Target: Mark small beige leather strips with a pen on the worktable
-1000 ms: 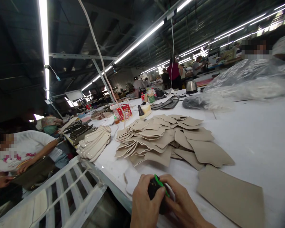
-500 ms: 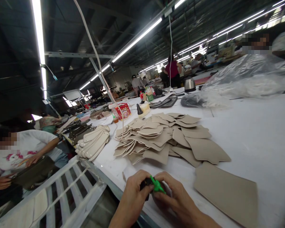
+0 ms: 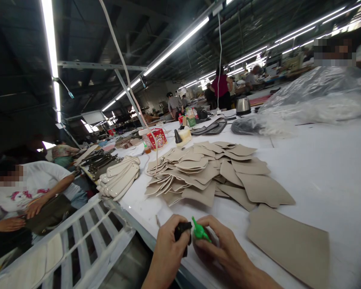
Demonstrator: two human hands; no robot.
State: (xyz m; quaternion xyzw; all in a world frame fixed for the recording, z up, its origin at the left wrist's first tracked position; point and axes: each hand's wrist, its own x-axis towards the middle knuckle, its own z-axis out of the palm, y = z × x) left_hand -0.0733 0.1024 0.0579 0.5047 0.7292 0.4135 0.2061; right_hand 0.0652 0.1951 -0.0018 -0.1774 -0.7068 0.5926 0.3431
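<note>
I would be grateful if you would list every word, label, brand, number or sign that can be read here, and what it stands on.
No text is readable.
Red box: its print is too small and blurred to read.
Green carton: any lettering is too small.
Green nozzle in the right hand: no lettering visible.

No words, brands or numbers could be read. The red box (image 3: 157, 139) on the table (image 3: 307, 172) bore a printed pattern (any lettering in it was too small to make out), and the green box (image 3: 191, 121) beyond it was too blurred to read.
</note>
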